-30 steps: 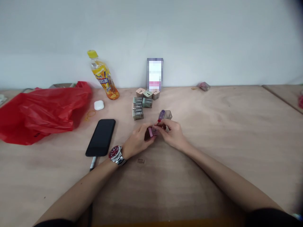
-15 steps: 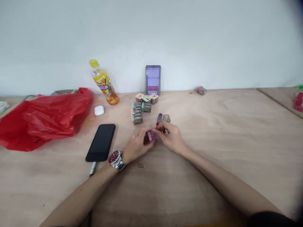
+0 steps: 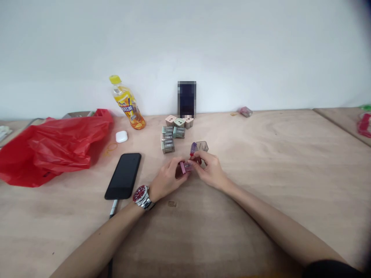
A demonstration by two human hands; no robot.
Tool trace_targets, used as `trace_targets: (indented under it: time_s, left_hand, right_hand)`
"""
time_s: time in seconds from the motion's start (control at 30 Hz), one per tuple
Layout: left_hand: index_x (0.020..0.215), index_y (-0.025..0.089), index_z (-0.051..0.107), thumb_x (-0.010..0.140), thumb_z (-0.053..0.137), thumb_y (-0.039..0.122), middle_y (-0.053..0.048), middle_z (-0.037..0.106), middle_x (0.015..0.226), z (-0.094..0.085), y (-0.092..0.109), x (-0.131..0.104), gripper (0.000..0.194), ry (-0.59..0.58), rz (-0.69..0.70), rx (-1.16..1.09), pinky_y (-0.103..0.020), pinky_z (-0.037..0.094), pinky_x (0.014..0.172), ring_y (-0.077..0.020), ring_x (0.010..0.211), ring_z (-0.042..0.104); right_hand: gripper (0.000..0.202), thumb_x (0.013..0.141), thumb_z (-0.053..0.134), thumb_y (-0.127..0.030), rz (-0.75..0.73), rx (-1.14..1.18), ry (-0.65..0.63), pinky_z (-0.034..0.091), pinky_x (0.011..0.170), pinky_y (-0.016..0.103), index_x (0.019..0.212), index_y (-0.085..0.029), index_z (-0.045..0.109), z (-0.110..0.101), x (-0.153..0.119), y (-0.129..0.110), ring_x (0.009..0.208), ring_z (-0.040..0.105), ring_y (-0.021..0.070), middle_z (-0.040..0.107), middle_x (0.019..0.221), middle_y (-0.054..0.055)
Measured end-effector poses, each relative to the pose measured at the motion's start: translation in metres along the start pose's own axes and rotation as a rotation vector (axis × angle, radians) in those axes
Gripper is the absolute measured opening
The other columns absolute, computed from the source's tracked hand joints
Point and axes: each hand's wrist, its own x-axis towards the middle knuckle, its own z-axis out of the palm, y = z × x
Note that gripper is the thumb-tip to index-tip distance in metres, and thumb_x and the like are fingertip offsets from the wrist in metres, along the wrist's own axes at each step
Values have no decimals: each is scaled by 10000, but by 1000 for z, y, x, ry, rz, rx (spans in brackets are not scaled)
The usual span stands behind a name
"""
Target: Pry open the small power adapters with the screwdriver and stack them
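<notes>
My left hand [image 3: 168,175], with a watch [image 3: 142,196] on its wrist, grips a small pink pencil sharpener [image 3: 183,167] between thumb and fingers. In my right hand [image 3: 211,169] is a small screwdriver [image 3: 193,149] with a purple and red handle, pinched so that it slants over the sharpener. Fingers hide its tip, so I cannot tell whether it touches a screw. Just behind the right hand lies a clear grey sharpener container [image 3: 203,145]. Beyond the hands, several sharpeners [image 3: 168,146] lie grouped, and a mint two-hole sharpener [image 3: 179,122] stands between two pink ones.
A black phone [image 3: 123,175] with a cable lies left of my hands. Farther left are a red plastic bag [image 3: 55,146], a white earbud case [image 3: 121,136] and a drink bottle [image 3: 127,102]. A dark-screened device [image 3: 187,98] leans on the wall. A pinkish packet [image 3: 245,112] lies back right.
The screwdriver handle has turned slightly and tilts a little more to the left. The leaning device's screen has gone from lilac to dark. Both hands stay in place.
</notes>
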Motion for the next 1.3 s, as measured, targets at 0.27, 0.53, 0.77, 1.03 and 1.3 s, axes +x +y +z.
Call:
trace_targets:
  time_s: [0.27, 0.53, 0.77, 1.03, 1.3]
  left_hand:
    - [1081, 160, 559, 872, 615, 187, -103, 622, 1079, -6, 5, 4, 218, 1, 121, -2, -311, 569, 849, -181, 983, 638]
    - [1021, 157, 602, 867, 612, 160, -108, 634, 1068, -6, 6, 6, 154, 26, 167, 27, -303, 572, 816, -182, 957, 641]
    - [1017, 157, 611, 874, 612, 173, -110, 636, 1067, -6, 6, 6, 144, 18, 159, 21, -300, 573, 819, -175, 953, 642]
    - [1030, 159, 622, 879, 603, 183, -114, 640, 1082, -5, 4, 5, 154, 12, 163, 30, -305, 578, 827, -182, 967, 649]
    - [1026, 175, 638, 876, 607, 188, -103, 652, 1088, -5, 4, 5, 154, 25, 184, 5, -305, 587, 836, -180, 974, 663]
  right_hand:
    - [100, 880, 605, -233, 8, -14, 19, 426, 576, 261, 808, -204, 542, 1, 1, 0, 609, 501, 121, 560, 696, -12]
    - [99, 888, 599, -227, -15, 12, 38, 426, 591, 262, 812, -202, 541, -1, 0, -3, 624, 508, 121, 561, 708, -12]
    - [61, 891, 584, -196, -46, 18, 36, 437, 612, 272, 838, -199, 553, -2, 0, -3, 651, 525, 129, 584, 739, 2]
    - [53, 882, 595, -199, -44, 31, 47, 450, 619, 269, 838, -195, 565, -1, -1, -5, 657, 534, 127, 593, 744, 1]
    - [76, 885, 591, -240, -13, 21, 53, 456, 608, 275, 823, -199, 572, -1, -1, -4, 644, 539, 131, 607, 744, 6]
